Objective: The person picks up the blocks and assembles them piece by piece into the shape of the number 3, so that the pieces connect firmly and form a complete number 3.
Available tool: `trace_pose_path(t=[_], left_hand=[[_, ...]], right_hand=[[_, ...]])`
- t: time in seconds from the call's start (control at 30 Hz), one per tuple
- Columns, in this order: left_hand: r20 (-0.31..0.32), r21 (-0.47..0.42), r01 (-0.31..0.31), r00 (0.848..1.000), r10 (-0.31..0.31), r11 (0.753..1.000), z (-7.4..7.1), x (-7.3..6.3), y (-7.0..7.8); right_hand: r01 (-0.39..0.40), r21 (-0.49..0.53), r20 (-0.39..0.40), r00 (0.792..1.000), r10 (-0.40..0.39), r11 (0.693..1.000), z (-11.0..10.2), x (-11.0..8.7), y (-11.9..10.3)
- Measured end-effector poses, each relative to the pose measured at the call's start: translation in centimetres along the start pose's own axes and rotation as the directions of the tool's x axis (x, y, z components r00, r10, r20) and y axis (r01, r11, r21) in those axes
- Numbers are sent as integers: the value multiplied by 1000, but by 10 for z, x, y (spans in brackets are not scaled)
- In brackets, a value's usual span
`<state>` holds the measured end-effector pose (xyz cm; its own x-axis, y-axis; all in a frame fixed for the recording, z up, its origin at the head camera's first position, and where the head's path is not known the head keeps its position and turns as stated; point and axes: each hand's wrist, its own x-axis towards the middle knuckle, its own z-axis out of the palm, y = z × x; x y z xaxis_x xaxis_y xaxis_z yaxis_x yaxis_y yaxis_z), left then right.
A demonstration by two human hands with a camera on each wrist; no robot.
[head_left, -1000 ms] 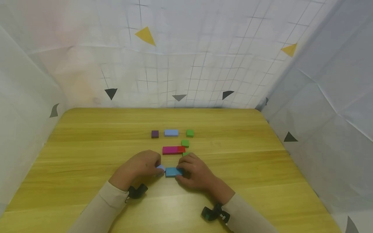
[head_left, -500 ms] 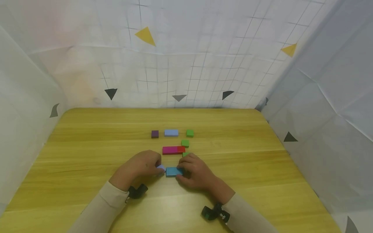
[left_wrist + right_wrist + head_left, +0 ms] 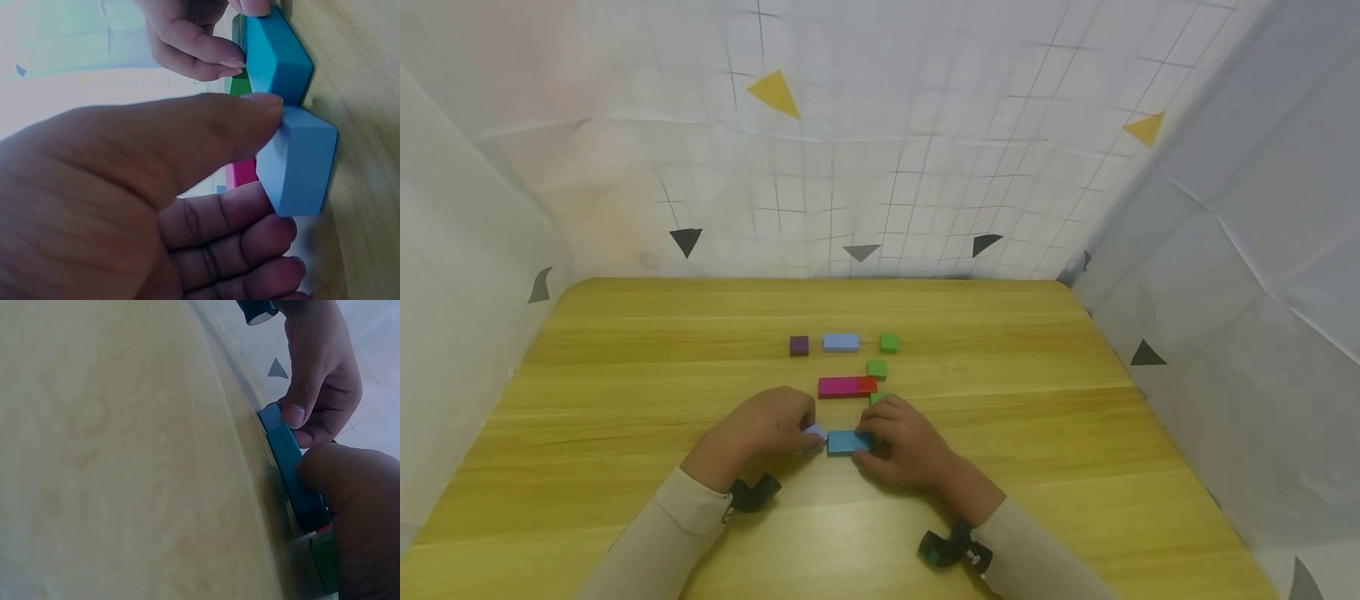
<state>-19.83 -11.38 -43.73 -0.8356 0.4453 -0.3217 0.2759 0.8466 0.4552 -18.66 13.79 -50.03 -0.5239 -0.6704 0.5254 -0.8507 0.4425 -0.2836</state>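
Note:
My left hand [image 3: 767, 427] pinches a light blue block [image 3: 306, 165] between thumb and fingers; in the head view most of that block is hidden by the hand. End to end with it lies a brighter blue oblong block [image 3: 842, 443], the two touching or nearly so in the left wrist view. My right hand [image 3: 901, 442] grips this blue block at its right end, thumb on the near side and fingers on the far side. A green block [image 3: 324, 562] shows beside the blue block's end in the right wrist view, partly covered by my thumb.
Beyond my hands lie a magenta block [image 3: 837, 387] with a red block [image 3: 867, 384] at its right end and green blocks [image 3: 877, 369] around it. Farther back are a dark purple block [image 3: 799, 345], a light blue block [image 3: 841, 342] and a green block [image 3: 889, 342]. White sheets enclose the wooden table [image 3: 625, 350].
The blue block has shifted very slightly right with my right fingertips. My left hand and the other blocks stay practically still.

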Motion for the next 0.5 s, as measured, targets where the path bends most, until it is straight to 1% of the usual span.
trace_pose_path(t=[0.1,0.3,0.5], left_hand=[[-2,3,2,1000,-2,1000,0,0,0],[-9,1,1,1000,-1,1000,0,0,0],[-10,-7,-1,1000,1,1000,0,0,0]], right_hand=[[-6,3,5,1000,6,1000,0,0,0],[17,-1,-13,1000,-17,1000,1,-1,2],[12,-3,-10,1000,-12,1000,1,-1,2]])
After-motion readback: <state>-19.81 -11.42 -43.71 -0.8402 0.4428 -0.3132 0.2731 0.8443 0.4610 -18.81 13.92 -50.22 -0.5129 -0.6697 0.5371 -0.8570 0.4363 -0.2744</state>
